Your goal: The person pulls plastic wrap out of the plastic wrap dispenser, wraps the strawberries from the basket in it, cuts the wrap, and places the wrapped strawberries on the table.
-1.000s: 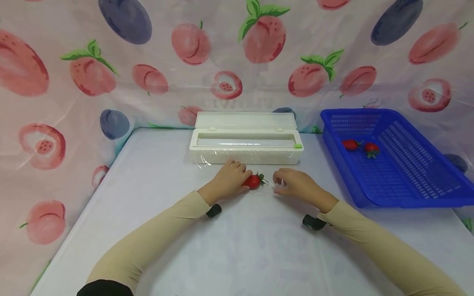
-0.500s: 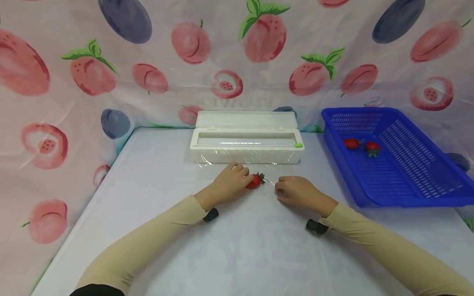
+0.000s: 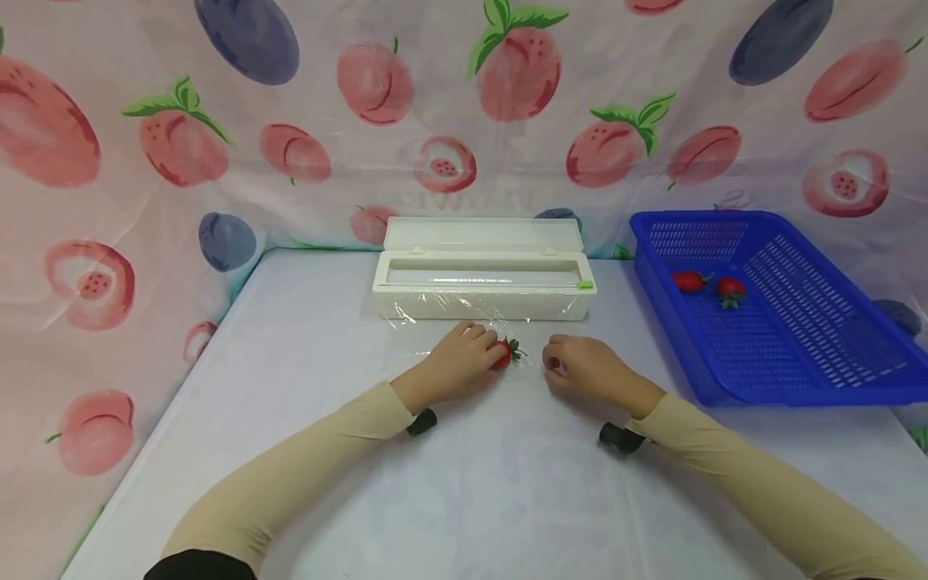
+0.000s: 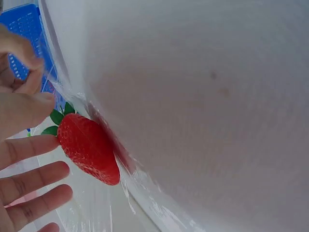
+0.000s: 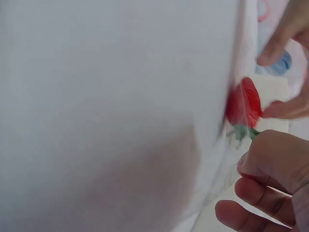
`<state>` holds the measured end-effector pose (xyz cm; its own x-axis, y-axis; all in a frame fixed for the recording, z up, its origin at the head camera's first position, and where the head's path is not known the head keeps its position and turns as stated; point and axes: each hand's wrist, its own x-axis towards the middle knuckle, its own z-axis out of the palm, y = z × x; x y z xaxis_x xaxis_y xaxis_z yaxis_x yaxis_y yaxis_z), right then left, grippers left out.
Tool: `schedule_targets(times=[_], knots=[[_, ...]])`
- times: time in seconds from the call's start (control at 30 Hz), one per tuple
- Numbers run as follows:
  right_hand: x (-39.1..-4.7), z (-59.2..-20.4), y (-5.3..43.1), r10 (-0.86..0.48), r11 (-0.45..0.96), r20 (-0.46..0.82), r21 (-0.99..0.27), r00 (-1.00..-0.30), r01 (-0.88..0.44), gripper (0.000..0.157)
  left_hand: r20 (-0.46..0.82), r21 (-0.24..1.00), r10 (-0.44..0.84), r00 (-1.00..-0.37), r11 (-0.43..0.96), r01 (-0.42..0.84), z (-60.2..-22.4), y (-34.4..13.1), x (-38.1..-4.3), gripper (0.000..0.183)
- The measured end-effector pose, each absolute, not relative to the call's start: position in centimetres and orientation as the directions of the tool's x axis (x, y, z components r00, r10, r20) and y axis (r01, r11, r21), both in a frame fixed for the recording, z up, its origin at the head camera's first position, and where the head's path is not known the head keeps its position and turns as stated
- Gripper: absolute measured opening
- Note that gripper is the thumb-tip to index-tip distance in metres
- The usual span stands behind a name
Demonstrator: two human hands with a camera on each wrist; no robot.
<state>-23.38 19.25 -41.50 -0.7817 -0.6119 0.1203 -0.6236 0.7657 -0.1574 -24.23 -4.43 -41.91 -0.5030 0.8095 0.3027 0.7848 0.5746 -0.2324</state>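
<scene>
A red strawberry (image 3: 500, 355) with green leaves lies by clear plastic wrap (image 4: 89, 203) drawn from a white wrap dispenser (image 3: 484, 304). My left hand (image 3: 460, 358) is over its left side; in the left wrist view the fingers are spread and fairly straight, the index fingertip touching the strawberry near its leaves. To the right, my right hand (image 3: 590, 366) pinches the edge of the wrap between thumb and forefinger. In the right wrist view its other fingers (image 5: 251, 212) are loosely bent. A thin line of film crosses the strawberry there.
Right of the dispenser stands a blue plastic basket (image 3: 732, 379) holding two more strawberries (image 3: 729, 287). The dispenser's lid (image 3: 482, 235) is raised, with a green slider (image 3: 584, 285) at its right end. A fruit-print cloth (image 3: 304, 201) hangs behind the white table (image 3: 464, 499).
My left hand has shifted slightly right and covers more of the strawberry. The right hand's fingertips have come together on the film's edge and moved a little right.
</scene>
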Motion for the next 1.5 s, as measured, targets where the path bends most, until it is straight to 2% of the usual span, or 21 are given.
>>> schedule_targets(times=[0.2, 0.43, 0.5, 0.7, 0.9, 1.07, 1.23, 1.4, 1.5], knots=[[-24.1, -40.5, 19.2, -0.576, 0.78, 0.107, -0.227, -0.811, -0.584, 0.012, 0.225, -0.219, 0.796, -0.562, 0.604, 0.767, -41.8, -4.0, -24.1, 0.04], [-24.6, -40.1, 19.0, -0.558, 0.763, 0.116, -0.319, -0.822, -0.563, 0.014, 0.168, -0.258, 0.785, -0.597, 0.619, 0.741, -42.0, -3.2, -24.3, 0.055], [-24.7, -40.1, 19.0, -0.557, 0.75, 0.131, -0.345, -0.82, -0.565, 0.015, 0.183, -0.272, 0.78, -0.598, 0.625, 0.732, -42.1, -3.1, -24.5, 0.052], [-24.8, -40.0, 18.8, -0.569, 0.707, 0.174, -0.396, -0.803, -0.586, 0.017, 0.259, -0.301, 0.773, -0.579, 0.634, 0.712, -42.6, -2.8, -24.8, 0.026], [-24.8, -40.1, 18.8, -0.577, 0.693, 0.167, -0.419, -0.799, -0.587, 0.016, 0.21, -0.29, 0.77, -0.603, 0.638, 0.713, -42.8, -2.8, -24.9, 0.03], [-24.7, -40.4, 19.1, -0.59, 0.717, 0.105, -0.389, -0.8, -0.579, 0.015, 0.167, -0.262, 0.795, -0.583, 0.606, 0.751, -42.6, -3.1, -24.9, 0.027], [-24.6, -40.8, 19.6, -0.616, 0.75, -0.003, -0.305, -0.787, -0.586, 0.011, 0.157, -0.202, 0.803, -0.575, 0.596, 0.777, -41.9, -4.0, -24.7, 0.03], [-24.4, -41.0, 19.9, -0.634, 0.754, -0.011, -0.227, -0.773, -0.616, 0.01, 0.183, -0.169, 0.81, -0.557, 0.584, 0.794, -41.5, -5.3, -24.6, 0.025], [-24.2, -40.9, 19.8, -0.644, 0.754, -0.018, -0.188, -0.765, -0.63, 0.01, 0.175, -0.154, 0.794, -0.582, 0.606, 0.781, -41.4, -6.4, -24.5, 0.022]])
